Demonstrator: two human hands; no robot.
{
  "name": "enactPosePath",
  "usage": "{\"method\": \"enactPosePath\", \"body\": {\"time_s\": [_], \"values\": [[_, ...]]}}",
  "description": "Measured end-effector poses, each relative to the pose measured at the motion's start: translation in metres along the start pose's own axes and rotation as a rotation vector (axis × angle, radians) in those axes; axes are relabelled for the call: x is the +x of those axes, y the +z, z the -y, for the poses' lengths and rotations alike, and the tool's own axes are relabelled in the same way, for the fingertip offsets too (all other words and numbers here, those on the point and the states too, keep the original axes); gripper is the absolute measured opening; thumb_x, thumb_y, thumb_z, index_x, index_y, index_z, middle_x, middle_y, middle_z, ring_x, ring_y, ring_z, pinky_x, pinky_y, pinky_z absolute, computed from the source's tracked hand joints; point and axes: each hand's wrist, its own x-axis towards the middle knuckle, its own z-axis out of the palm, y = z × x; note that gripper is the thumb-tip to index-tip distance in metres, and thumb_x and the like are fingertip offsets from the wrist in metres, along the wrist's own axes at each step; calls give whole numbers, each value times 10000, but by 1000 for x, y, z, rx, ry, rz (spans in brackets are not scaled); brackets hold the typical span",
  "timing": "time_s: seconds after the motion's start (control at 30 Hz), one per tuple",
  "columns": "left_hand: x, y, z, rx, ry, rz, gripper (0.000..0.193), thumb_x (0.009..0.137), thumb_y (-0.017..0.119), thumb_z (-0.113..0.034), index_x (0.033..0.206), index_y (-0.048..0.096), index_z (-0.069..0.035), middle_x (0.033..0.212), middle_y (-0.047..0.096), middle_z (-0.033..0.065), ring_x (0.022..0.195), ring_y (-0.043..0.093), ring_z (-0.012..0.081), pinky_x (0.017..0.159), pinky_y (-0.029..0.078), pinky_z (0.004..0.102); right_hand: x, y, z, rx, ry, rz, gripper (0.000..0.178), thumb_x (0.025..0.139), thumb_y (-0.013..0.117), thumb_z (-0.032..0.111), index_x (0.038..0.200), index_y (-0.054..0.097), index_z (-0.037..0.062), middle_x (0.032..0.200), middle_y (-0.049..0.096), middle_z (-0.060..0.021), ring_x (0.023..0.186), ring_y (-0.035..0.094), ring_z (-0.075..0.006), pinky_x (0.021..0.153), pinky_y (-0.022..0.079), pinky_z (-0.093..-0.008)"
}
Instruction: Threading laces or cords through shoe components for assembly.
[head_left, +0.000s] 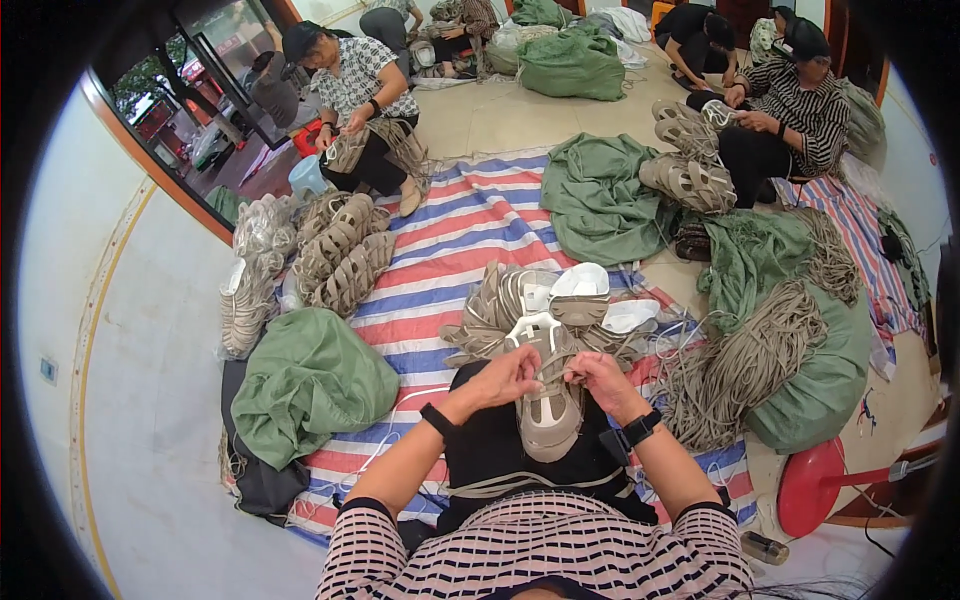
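Observation:
A beige-grey shoe [550, 415] with lighter mesh panels and a white lining lies across my lap, its toe toward me. At its left side my left hand [510, 374] is closed in a pinch over the eyelets, on what looks like a shoelace end. My right hand [597, 378] pinches a beige shoelace at the shoe's right side, fingers curled. The lace itself is thin and mostly hidden by the fingers. Just beyond the shoe lies a pile of similar shoes [500, 297], several showing white linings.
A striped sheet [470, 215] covers the floor. To my right, beige laces [765, 350] lie on a green sack [825, 385], near a red stool [808, 490]. At left are a green cloth sack [315, 380] and stacked shoes [345, 250]. Co-workers sit farther off, handling shoes.

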Motion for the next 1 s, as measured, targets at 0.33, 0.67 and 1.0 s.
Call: {"method": "enactPosePath", "body": {"time_s": [0.33,0.67,1.0], "values": [[12,36,-3,519,210,-333,131,793,595,-119,834,506,-31,847,495,154,778,529,362,660,444,435,-29,-20,24,-580,225,-34,251,898,572,252,751,618,53,659,565,43,575,469,-42,525,372,-191],[14,-17,-20,-831,-53,-182,32,835,527,-70,840,495,-68,744,563,23,692,546,155,720,442,305,-17,-32,22,-581,195,14,280,924,539,281,764,608,62,706,604,16,650,547,-65,603,421,-208],[-173,-136,92,-937,-210,-1021,180,851,524,-25,1019,583,-2,790,595,64,725,562,162,738,469,313,-14,-53,5,-955,83,-35,281,902,527,288,801,637,50,720,641,-100,651,592,-229,596,455,-307]]}}
